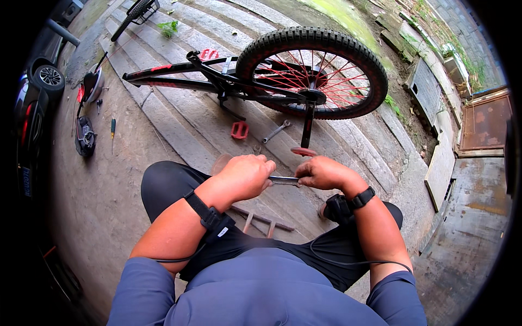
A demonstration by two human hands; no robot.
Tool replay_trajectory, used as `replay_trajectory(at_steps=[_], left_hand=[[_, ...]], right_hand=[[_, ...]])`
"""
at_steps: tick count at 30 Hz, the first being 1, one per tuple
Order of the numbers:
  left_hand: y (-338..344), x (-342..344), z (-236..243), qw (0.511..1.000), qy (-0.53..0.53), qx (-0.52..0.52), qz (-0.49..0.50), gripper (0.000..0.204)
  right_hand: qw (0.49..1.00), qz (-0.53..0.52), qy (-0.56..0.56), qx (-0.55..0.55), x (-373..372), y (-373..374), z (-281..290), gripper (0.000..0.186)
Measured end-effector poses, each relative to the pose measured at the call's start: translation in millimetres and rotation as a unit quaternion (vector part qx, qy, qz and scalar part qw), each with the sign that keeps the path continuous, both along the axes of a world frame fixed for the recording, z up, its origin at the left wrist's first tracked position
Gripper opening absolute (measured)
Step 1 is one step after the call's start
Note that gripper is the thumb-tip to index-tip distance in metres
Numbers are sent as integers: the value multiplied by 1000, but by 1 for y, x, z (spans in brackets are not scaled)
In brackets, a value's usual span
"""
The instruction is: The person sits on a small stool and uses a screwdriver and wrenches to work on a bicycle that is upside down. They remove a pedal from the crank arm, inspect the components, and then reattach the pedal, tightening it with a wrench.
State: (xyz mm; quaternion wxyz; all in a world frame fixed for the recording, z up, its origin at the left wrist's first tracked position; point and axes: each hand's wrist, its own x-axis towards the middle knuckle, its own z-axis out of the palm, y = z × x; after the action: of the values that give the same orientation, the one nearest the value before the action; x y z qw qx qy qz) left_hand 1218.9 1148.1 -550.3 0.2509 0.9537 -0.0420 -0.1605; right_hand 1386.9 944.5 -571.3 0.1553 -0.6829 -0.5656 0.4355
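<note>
My left hand (244,176) is closed round one end of a slim dark-and-silver metal bar (284,180), whose exact kind I cannot make out. The fingers of my right hand (323,173) pinch its other end. Both hands are above my bent legs. Just beyond them lies a black-and-red bicycle frame (179,76) on its side, with a knobby rear wheel (380,81) and red spokes. A black bar (308,122) comes from the hub toward my right hand, near a red disc (303,151). A red pedal (239,130) and a wrench (277,131) lie on the slabs.
To the left are a screwdriver (113,127), a black bag-like item (85,137) and a parked car (35,108). A small wheel (130,19) lies far off. Between my legs is a low wooden-looking frame (261,220). Rusty metal plates (486,125) lie at right.
</note>
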Motion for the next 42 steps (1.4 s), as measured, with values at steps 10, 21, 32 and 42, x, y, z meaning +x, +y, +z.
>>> replay_trajectory(at_steps=[10,21,32,42], left_hand=[[1,3,5,1000,4,-1,3,33],[1,2,6,1000,14,-2,-14,36],[3,0,5,1000,12,-4,-16,36],[4,-1,7,1000,6,-9,-13,35]], right_hand=[[997,-24,-38,-62,4,-1,-6,24],[994,-67,-74,-44,3,-1,-21,27],[995,-36,-91,-17,0,3,-51,26],[993,-33,-114,5,-4,-2,-86,29]])
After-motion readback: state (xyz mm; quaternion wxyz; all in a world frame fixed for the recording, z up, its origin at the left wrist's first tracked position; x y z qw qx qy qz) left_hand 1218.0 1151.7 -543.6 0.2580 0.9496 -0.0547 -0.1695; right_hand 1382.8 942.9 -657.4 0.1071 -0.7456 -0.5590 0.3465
